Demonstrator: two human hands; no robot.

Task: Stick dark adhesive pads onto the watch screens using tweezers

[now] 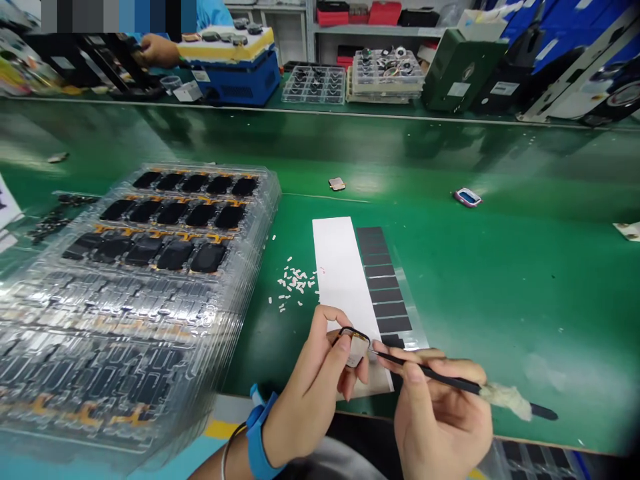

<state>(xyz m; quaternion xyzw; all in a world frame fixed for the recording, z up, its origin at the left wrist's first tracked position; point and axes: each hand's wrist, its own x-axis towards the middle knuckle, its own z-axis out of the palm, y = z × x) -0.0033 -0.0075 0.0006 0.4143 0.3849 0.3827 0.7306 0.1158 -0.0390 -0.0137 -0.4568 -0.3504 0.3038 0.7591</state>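
Note:
My left hand, with a blue wrist strap, pinches a small square screen part with a black rim, its pale back showing. In my right hand are black tweezers wrapped in pale material near the rear end. The tweezers' tip is at the right edge of the part. Beneath the hands lies a white strip, and beside it a clear sheet with black rectangular stickers. Small white pieces are scattered left of the strip.
Stacked clear trays with black screens fill the left side. Farther back on the green table lie a small square part and a purple-rimmed part. A person's hand is beside a blue box beyond the raised ledge.

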